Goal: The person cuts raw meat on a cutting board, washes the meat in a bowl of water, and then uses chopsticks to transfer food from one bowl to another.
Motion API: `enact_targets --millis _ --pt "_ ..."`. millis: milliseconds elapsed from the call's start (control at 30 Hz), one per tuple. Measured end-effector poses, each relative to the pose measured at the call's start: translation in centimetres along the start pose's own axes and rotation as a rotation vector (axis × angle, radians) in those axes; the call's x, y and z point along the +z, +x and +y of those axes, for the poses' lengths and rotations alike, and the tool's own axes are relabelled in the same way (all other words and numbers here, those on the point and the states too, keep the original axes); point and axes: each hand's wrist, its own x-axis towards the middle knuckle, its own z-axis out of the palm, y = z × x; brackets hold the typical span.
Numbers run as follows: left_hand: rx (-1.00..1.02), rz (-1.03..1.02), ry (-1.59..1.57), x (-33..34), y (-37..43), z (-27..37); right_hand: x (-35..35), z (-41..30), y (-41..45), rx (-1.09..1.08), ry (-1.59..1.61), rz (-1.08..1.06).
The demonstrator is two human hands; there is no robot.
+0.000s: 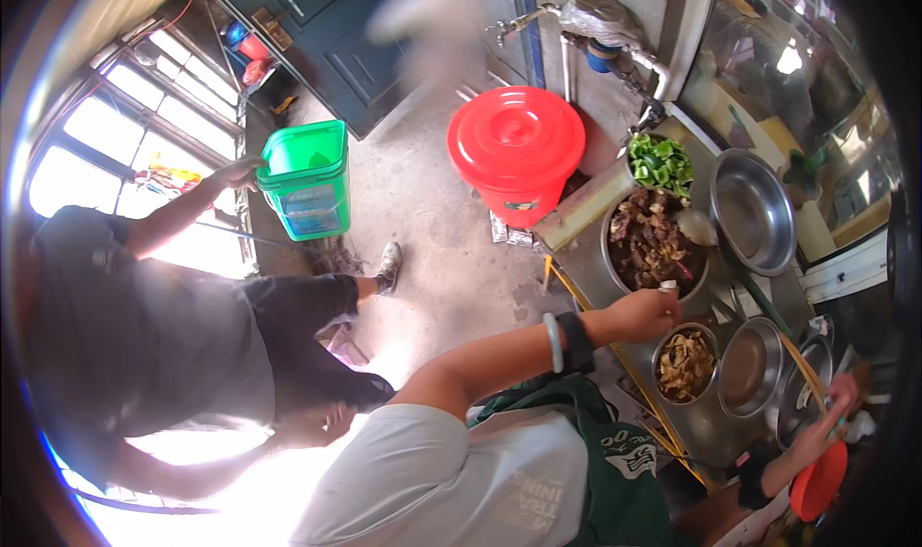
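My left hand, with a pale bangle and a black band on its wrist, is curled at the near rim of a metal pot of dark cooked meat. A small pale object, too small to identify, shows at its fingers. A metal ladle rests over the meat. Lower right, my right hand holds long wooden chopsticks above a metal basin. Between my hands stand a bowl of brown sliced food and a shallow metal bowl.
Cut green peppers and a large metal basin sit farther along the metal table. A lidded red bucket stands beside it. Another person at left grips a green bucket. A red plastic item lies below my right hand.
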Motion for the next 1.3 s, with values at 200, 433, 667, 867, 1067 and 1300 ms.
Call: enact_targets --millis 200,433,667,867,1067,1300 --pt "-0.16 0.134 -0.301 -1.6 -5.0 -7.0 12.7 -3.7 6.2 -0.046 -0.228 -0.562" --pt "-0.333 0.309 -0.319 -6.1 -11.0 -5.8 21.1 8.3 5.5 0.078 -0.543 -0.91" --pt "-0.505 0.494 -0.311 -7.2 -15.5 -7.0 23.9 10.8 4.0 0.137 -0.74 -0.97" --pt "-0.52 0.57 -0.361 -7.8 -16.9 -8.6 25.0 11.3 3.1 0.062 -0.716 -0.94" --pt "-0.52 0.543 -0.369 -8.8 -15.8 -9.3 24.4 11.7 2.6 -0.067 -0.544 -0.681" --pt "-0.484 0.469 -0.399 -9.1 -14.0 -10.3 24.3 6.4 4.3 0.049 -0.175 -0.596"
